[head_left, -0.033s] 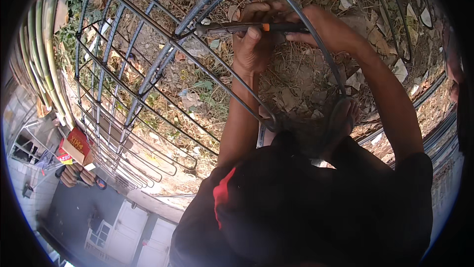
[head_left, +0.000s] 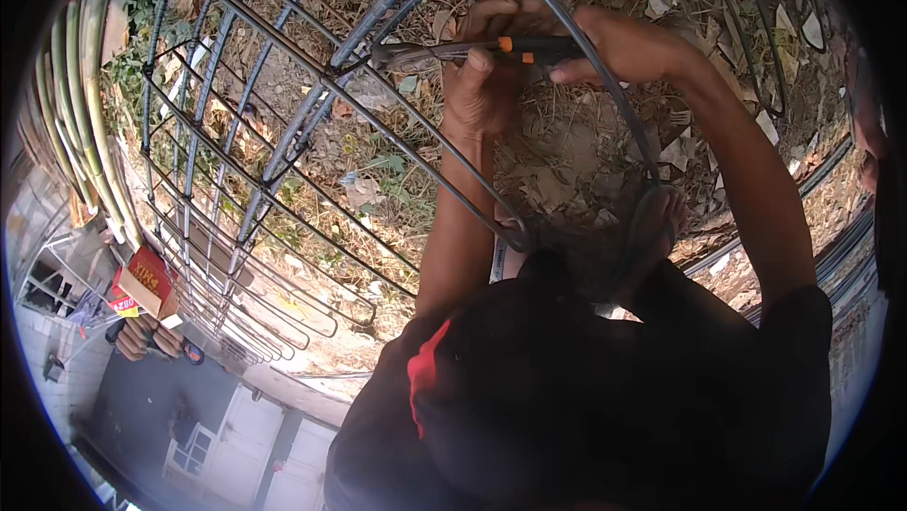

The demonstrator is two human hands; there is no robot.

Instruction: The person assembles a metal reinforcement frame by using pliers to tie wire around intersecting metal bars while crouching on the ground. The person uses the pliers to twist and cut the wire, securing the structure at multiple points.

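A pair of pincers point(head_left: 435, 53) with dark handles and orange bands lies crosswise between my hands. Its jaws are at a crossing of the steel rebar cage point(head_left: 333, 75), beside a thin dark tie wire. My left hand point(head_left: 480, 86) is closed around the middle of the pincers, thumb in front and fingers behind. At the handle ends, my right hand point(head_left: 628, 46) is wrapped round the grips, partly hidden by a curved steel bar point(head_left: 605, 72) that passes in front. The tips of the jaws are too small to make out.
The cage's bars and bent rod ends fill the left side. Bamboo poles point(head_left: 90, 124) lean at the far left, above a red cardboard box point(head_left: 146, 282). More bent steel rods point(head_left: 761, 29) stand at the right. Dry leaves and straw cover the ground point(head_left: 557, 171).
The pincers' handles have spread a little, so two orange bands show instead of one. Both hands stay in nearly the same place, and the jaws remain at the crossing.
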